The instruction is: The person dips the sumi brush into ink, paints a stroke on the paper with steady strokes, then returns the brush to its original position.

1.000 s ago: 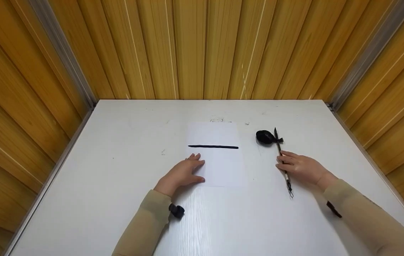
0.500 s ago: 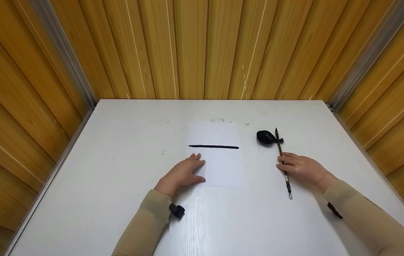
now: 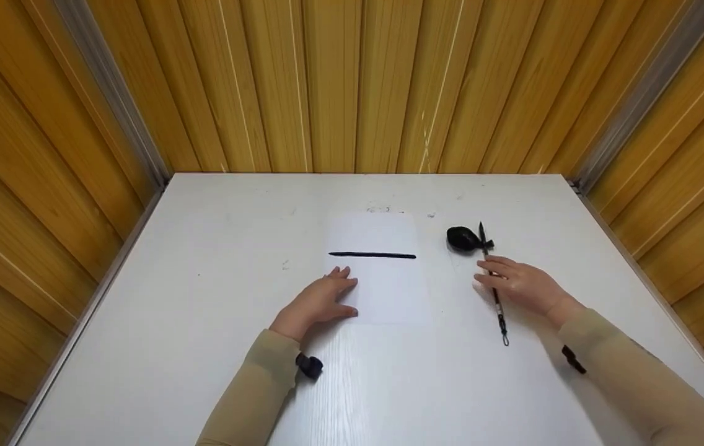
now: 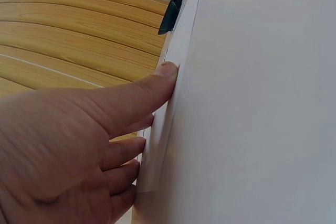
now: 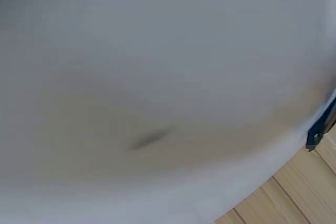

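A sheet of white paper (image 3: 386, 294) lies on the table with one thick black stroke (image 3: 372, 254) across it. My left hand (image 3: 318, 300) rests on the paper's left edge, thumb and fingers spread. In the left wrist view that thumb (image 4: 167, 72) lies along the sheet. A writing brush (image 3: 499, 310) with a hanging loop at its near end leans its tip end over the short handle of a black spoon-shaped dish (image 3: 463, 239). Over the brush's middle is my right hand (image 3: 528, 285), its fingers stretched loosely across the shaft, hiding part of it.
The white table (image 3: 203, 347) bears small dark smudges, several of them behind the paper. Wood-patterned panels (image 3: 352, 87) rise at the back and both sides. A dark streak (image 5: 150, 138) shows blurred in the right wrist view.
The right hand's fingers have loosened from the brush and shifted slightly up and left over it. The brush stays across the dish's handle. My left hand has not moved.
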{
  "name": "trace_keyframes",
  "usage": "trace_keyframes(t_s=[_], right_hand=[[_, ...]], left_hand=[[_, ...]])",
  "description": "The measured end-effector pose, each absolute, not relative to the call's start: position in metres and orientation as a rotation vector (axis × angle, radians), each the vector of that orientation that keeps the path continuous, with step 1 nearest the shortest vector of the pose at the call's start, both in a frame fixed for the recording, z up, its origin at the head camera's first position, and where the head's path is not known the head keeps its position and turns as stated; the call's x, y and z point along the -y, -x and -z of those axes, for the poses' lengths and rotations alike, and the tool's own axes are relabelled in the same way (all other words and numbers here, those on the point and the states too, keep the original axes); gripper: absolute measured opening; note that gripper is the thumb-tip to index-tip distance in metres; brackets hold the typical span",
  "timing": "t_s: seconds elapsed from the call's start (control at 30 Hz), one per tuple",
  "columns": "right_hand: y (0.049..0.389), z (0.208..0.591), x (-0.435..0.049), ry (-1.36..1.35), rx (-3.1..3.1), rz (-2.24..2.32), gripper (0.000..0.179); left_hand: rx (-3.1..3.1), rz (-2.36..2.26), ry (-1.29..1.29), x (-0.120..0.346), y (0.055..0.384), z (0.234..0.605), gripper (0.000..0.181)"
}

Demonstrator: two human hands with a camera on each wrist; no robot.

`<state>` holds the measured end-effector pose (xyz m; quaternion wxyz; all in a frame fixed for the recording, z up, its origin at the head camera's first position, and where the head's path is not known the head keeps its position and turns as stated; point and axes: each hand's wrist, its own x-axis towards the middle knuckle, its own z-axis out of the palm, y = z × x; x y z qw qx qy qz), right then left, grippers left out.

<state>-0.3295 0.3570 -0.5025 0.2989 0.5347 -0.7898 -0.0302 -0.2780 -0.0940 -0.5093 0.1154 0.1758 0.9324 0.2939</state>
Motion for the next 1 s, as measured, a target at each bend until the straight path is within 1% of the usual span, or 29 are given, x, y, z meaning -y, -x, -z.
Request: trace_keyframes(t_s=[0.17,0.43,0.53,0.6,0.73,0.9,1.0], right_hand=[[0.337,0.492,-0.339,-1.363,2.107,0.033,0.062],[0.354,0.474,-0.297,-1.157,2.115,-0.151,0.048],[0.361,0.466,-0.278,-1.029,2.192,-0.261,0.050],[0.365,0.461,-0.265,-0.929,2.275,-0.347,0.055],[0.372,0.452,-0.243,-0.738,2.463,-0.515,0.074],[0.382,0.444,-0.222,-0.551,2.653,-0.558,0.092],[0.388,0.443,-0.212,-0.452,2.742,-0.562,0.098]], left_hand=[[-2.733,-0.865,-0.506,0.094,0.278,0.510,0.070],[-2.714,-0.883,-0.519,0.098,0.281,0.511,0.071],[-2.684,-0.928,-0.508,0.102,0.282,0.511,0.073],[-2.662,-0.973,-0.511,0.106,0.284,0.511,0.074],[-2.645,-1.090,-0.495,0.113,0.288,0.509,0.074],[-2.678,-1.211,-0.364,0.112,0.298,0.497,0.070],[-2.742,-1.200,-0.264,0.108,0.310,0.488,0.076]])
